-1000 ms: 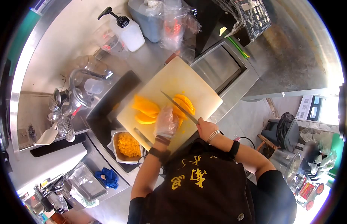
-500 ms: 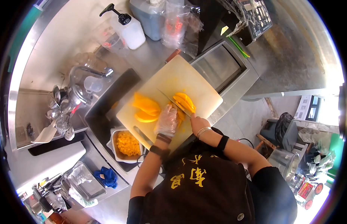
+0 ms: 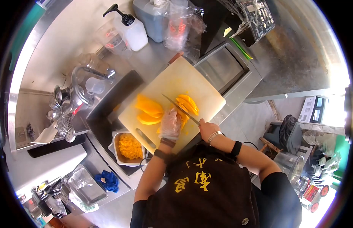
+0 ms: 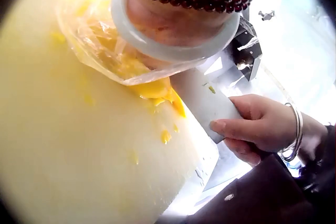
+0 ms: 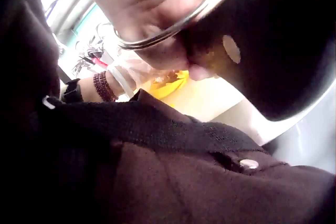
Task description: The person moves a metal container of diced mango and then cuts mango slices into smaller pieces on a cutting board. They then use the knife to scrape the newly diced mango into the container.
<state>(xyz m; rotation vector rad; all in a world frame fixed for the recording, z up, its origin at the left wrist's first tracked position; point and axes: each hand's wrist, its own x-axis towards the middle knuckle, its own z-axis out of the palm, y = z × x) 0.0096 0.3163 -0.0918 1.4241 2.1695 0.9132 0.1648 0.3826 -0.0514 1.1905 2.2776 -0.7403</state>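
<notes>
Askew over sink (image 3: pixel 127 80), cutting board (image 3: pixel 197 78)

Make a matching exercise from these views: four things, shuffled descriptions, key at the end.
1. Knife
2. Left hand
3. Chopped yellow pieces
4. Pump bottle

A. Inside a container
B. White, with a black pump head
C. Gripped by the right hand
D. Covered by a clear glove

Pairs: 1-C, 2-D, 3-A, 4-B
</notes>
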